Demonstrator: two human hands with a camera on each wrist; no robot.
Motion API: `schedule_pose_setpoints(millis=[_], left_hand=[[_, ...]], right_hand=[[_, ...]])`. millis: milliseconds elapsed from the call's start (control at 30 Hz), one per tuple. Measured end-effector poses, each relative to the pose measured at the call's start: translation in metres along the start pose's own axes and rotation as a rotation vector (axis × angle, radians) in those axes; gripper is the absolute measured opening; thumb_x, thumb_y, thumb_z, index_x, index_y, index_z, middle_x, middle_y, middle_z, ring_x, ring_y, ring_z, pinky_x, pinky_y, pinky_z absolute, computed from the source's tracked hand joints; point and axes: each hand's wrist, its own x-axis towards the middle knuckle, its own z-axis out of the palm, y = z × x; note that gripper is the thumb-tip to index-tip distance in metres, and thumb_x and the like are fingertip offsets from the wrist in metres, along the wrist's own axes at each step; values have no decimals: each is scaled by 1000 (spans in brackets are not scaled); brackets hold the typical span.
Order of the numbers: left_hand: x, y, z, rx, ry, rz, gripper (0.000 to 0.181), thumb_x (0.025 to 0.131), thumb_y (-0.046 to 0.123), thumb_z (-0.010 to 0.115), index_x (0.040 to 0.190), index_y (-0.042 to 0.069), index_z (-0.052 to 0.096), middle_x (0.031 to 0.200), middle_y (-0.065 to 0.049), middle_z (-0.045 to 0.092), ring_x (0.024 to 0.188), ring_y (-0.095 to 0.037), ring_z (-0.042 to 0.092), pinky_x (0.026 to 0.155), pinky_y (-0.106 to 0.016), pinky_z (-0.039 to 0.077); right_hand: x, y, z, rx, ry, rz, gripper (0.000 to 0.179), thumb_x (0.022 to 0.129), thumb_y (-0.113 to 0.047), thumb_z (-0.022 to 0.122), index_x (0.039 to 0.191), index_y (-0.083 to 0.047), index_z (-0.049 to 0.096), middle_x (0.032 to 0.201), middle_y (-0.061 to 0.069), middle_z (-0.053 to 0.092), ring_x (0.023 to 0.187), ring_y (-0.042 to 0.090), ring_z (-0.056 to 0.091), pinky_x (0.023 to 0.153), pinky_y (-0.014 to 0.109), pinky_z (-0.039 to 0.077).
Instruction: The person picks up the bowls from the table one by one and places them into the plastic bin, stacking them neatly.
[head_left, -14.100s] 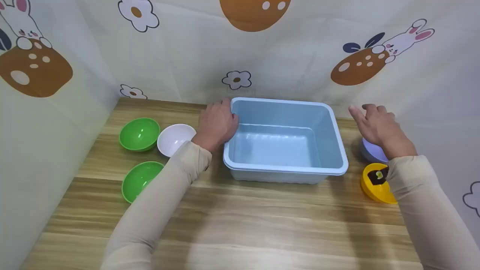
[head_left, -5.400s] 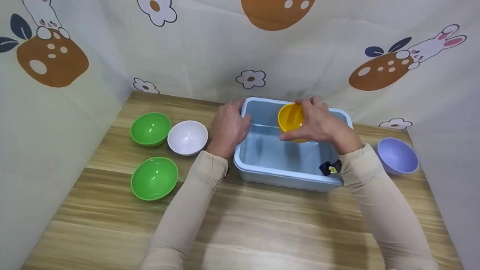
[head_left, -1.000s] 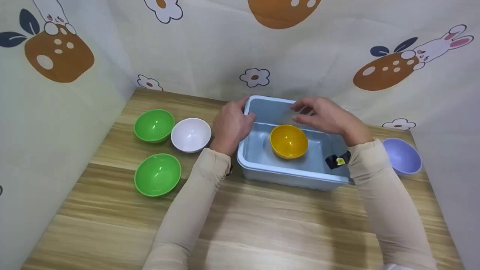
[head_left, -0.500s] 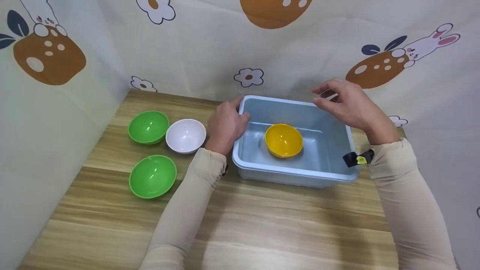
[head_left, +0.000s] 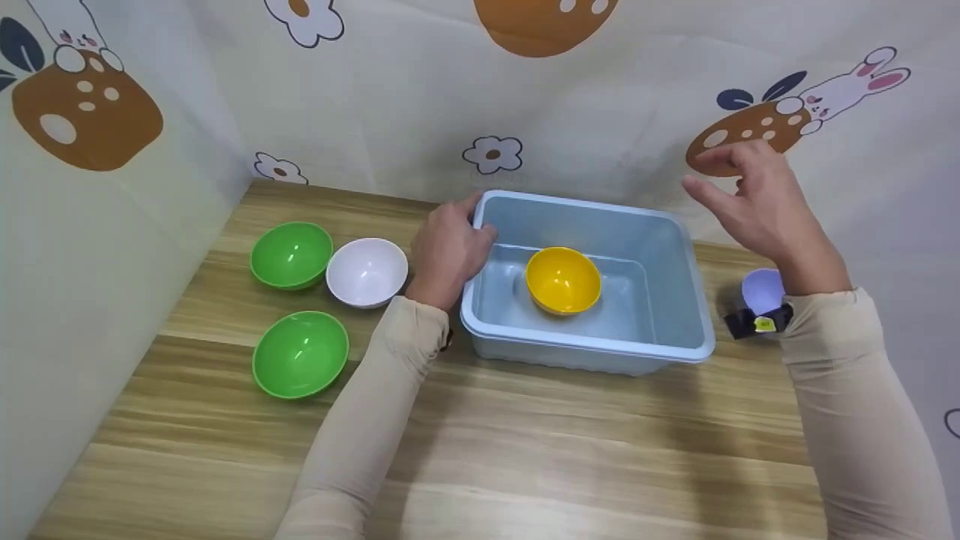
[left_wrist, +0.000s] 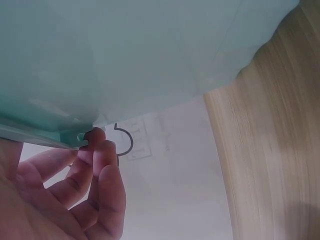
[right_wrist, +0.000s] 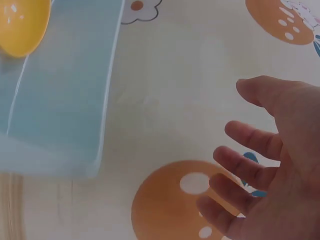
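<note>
A light blue plastic basin (head_left: 585, 349) stands on the table, with a yellow bowl (head_left: 563, 281) sitting upright on its floor. My left hand (head_left: 450, 251) grips the basin's left rim, thumb over the top edge; in the left wrist view the fingers (left_wrist: 107, 170) curl up under that rim. To the right of the basin my right hand (head_left: 765, 206) is raised in the air, fingers apart and holding nothing. Below its wrist a purple bowl (head_left: 763, 289) lies partly hidden by the sleeve and a black wrist strap (head_left: 754, 322).
On the left of the wooden table (head_left: 525, 450) are two green bowls (head_left: 292, 255) and a white bowl (head_left: 367, 272) beside the left forearm. A printed cloth (head_left: 390, 97) hangs as a wall behind and along both sides.
The yellow bowl went from the right side into the basin, where my right hand let go of it. That hand has since moved up and right, out of the basin. The left hand keeps its grip.
</note>
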Motion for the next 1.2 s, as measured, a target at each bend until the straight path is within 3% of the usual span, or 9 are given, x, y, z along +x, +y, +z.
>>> schedule_pose_setpoints(millis=[200,367,533,867,1200], left_hand=[[1,3,-2,13,-15,-25,57,102,31,63,158,28,52,147,-1,65,121,-24,66,101,-50,57],[0,3,-3,20,-24,-39,58,102,32,63,158,29,51,148,0,64,122,-24,66,103,-52,56],[0,2,-2,13,-25,-45,58,103,32,63,159,29,50,149,0,63,122,-24,66,103,-52,56],[0,-4,0,-14,1,-11,53,101,28,63,153,27,57,141,-1,69,114,-23,69,96,-49,59],[0,0,1,4,-27,-29,55,102,30,64,156,27,54,145,-1,66,120,-24,67,103,-53,56]], right_hand=[[-3,17,-9,2,51,69,55,103,-36,65,139,6,57,149,29,45,146,47,27,115,69,23],[-8,32,-11,-38,24,180,67,104,-46,58,148,4,50,155,32,34,144,49,20,108,73,27],[-13,45,-11,-95,-5,241,75,104,-52,54,152,5,45,158,36,27,142,53,19,104,75,30],[-22,71,-8,-156,-16,294,79,102,-56,56,152,5,45,158,38,28,139,57,24,103,76,32],[-34,97,-3,-182,-61,399,90,99,-63,55,157,3,38,155,41,27,136,58,26,98,76,40]])
